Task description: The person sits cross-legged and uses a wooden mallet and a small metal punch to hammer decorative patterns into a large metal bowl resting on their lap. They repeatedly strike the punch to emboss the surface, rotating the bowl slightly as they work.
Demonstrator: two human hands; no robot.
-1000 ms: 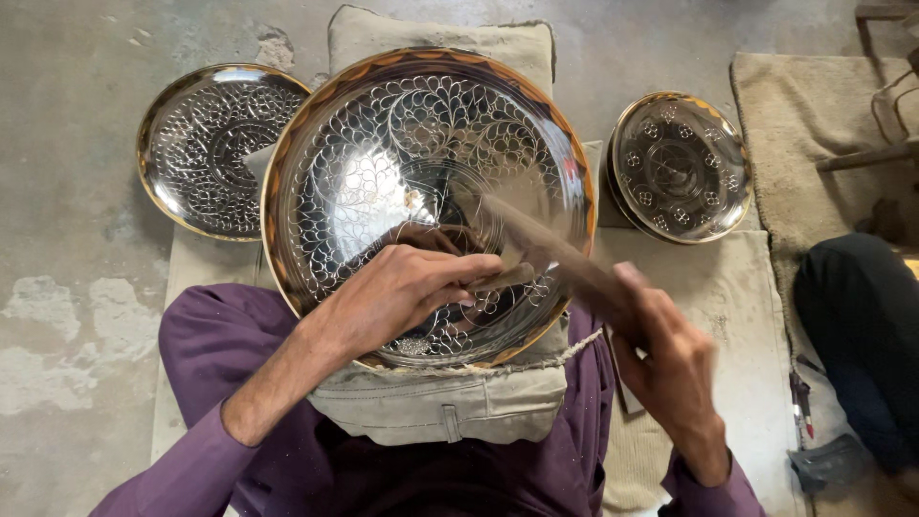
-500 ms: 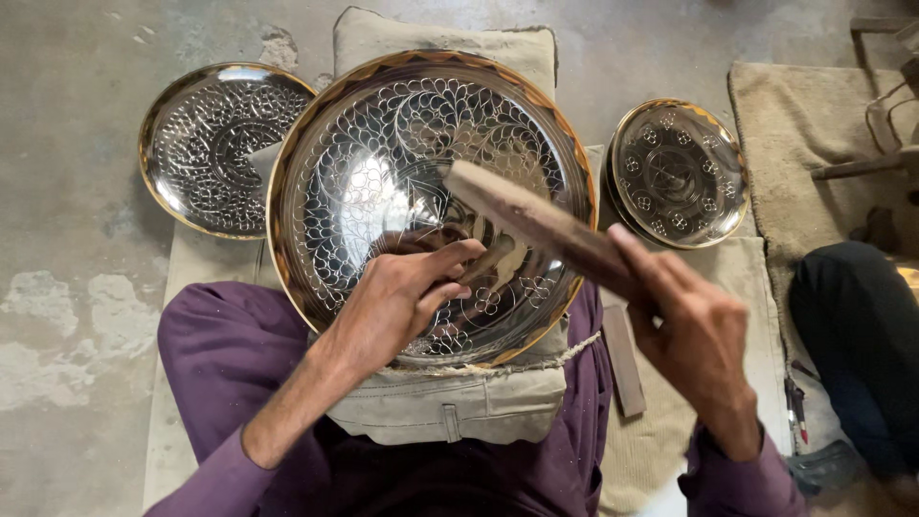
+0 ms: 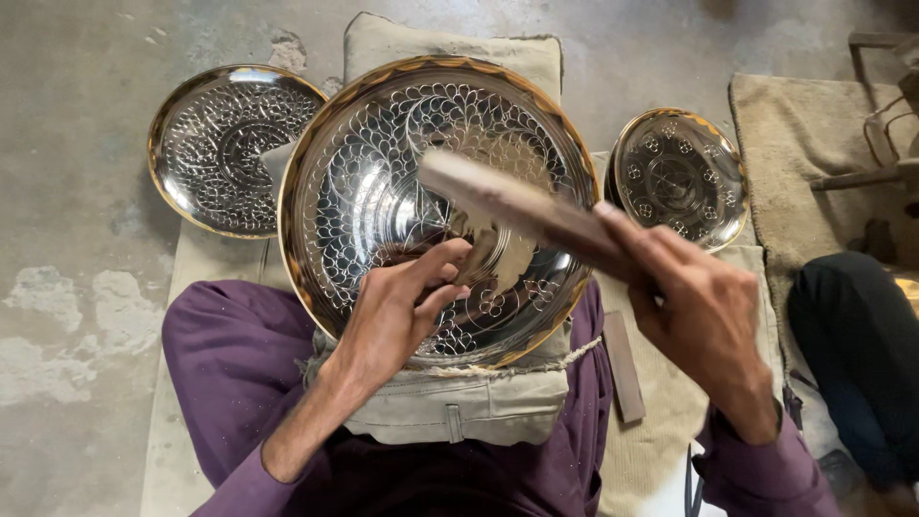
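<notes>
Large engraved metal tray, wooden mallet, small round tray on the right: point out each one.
Large engraved metal tray [image 3: 383, 182]: head view, on its patterned inner surface, upper left.
Wooden mallet [image 3: 517, 206]: head view, on the middle of its raised, blurred length.
Small round tray [image 3: 680, 172]: head view, on its engraved centre.

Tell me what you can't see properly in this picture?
Head view:
- Wooden mallet: motion-blurred; its grip is hidden inside the right hand.
- Whatever the left hand pinches against the big engraved tray: covered by its fingers.
- Person in dark clothes: cut off by the right edge.
</notes>
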